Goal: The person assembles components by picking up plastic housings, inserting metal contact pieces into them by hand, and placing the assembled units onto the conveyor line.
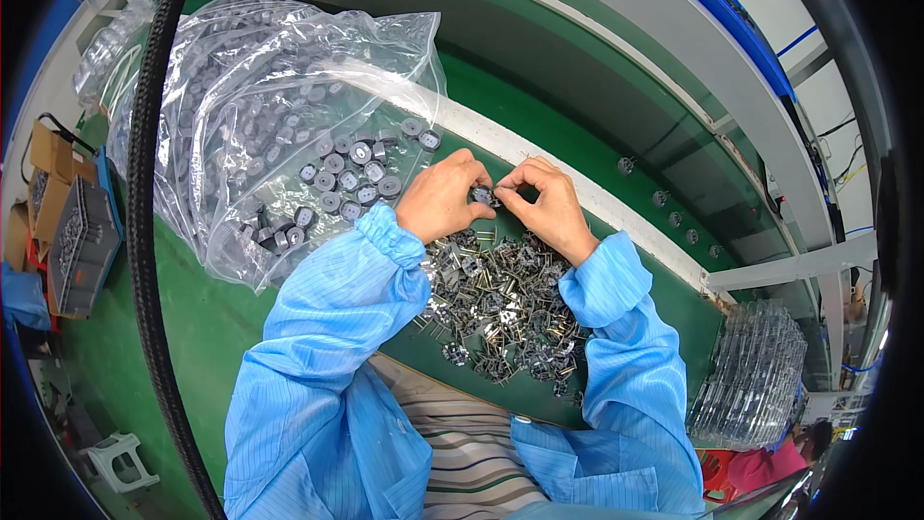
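My left hand [446, 196] grips a small dark round part [483, 196] between thumb and fingers. Closed in a pinch, my right hand [551, 204] meets it from the other side; whatever its fingertips hold is too small to make out. Just below both hands lies a heap of small dark parts with thin metal pins [505, 303] on the green bench. To the left, grey round caps with small holes [361, 152] are spread at the mouth of a large clear plastic bag [255, 87], which holds many more.
A white ledge [597, 207] runs beyond my hands. Behind it, several small round parts [659, 198] sit in a row on a green strip. Stacked clear plastic trays [756, 376] stand right. A black braided cable [144, 183] crosses the left side, near a grey bin [85, 246].
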Available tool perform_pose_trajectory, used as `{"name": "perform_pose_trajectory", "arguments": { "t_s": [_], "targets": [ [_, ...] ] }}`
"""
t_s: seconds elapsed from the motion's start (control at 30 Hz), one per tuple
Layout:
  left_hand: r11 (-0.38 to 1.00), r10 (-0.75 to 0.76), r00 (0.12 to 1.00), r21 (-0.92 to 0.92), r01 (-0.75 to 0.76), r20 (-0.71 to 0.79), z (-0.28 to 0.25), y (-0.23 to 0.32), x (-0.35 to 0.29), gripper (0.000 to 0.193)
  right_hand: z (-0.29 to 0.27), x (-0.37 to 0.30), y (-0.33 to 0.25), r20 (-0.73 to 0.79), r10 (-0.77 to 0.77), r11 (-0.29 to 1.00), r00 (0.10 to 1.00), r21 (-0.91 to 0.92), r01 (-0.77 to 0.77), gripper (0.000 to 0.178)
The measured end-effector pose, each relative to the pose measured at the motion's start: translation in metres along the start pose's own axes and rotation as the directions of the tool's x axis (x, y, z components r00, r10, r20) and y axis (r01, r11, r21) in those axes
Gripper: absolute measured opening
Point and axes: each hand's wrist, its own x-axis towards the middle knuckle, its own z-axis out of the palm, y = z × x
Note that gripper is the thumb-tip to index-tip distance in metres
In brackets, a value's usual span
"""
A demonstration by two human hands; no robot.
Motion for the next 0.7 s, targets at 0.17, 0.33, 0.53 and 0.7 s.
{"name": "perform_pose_trajectory", "arguments": {
  "t_s": [0.17, 0.33, 0.53, 0.7],
  "targets": [
    [1.000, -0.017, 1.000, -0.019, 0.016, -0.010, 0.0067, 0.0058, 0.0015, 0.043, 0.0015, -0.0030, 0.0029, 0.005, -0.152, 0.958, 0.988, -0.247, 0.148, 0.013],
    [1.000, -0.005, 1.000, 0.001, 0.005, -0.001, 0.0092, 0.0083, 0.0008, 0.045, 0.0030, -0.0035, 0.0045, 0.005, -0.135, 0.956, 0.991, -0.262, 0.131, 0.015],
    [1.000, -0.021, 1.000, -0.009, 0.021, -0.007, 0.0104, 0.0089, 0.0013, 0.046, 0.0017, -0.0038, 0.0019, 0.044, -0.096, 0.961, 0.994, -0.257, 0.104, 0.015],
    [0.999, 0.032, 0.999, -0.027, -0.032, -0.005, 0.0056, 0.0030, 0.0008, 0.041, -0.0009, -0.0018, -0.0024, 0.095, -0.113, 0.936, 0.989, -0.325, 0.138, 0.013]
  ]
}}
